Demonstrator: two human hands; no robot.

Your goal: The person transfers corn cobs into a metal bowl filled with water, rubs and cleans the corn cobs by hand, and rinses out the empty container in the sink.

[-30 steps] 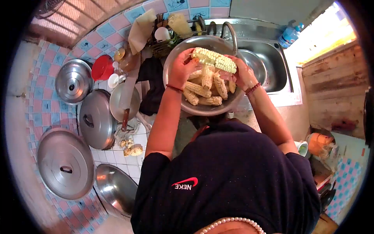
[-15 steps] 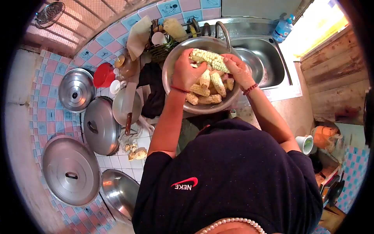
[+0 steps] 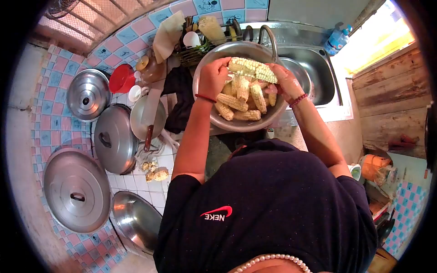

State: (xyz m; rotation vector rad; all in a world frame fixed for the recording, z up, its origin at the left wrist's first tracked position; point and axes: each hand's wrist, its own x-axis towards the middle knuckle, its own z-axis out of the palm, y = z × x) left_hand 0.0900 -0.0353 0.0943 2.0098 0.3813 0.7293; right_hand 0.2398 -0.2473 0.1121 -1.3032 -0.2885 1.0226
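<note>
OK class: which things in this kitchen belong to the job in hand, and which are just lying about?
In the job, it seems:
- the long cob, held by left hand and right hand
- big bowl
- cobs in it

Lying about, probably:
- knife
- lids
- red bowl
- bottle
- black cloth

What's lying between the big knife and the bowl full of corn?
A black cloth; the head view shows it between the knife and the corn bowl.
</note>
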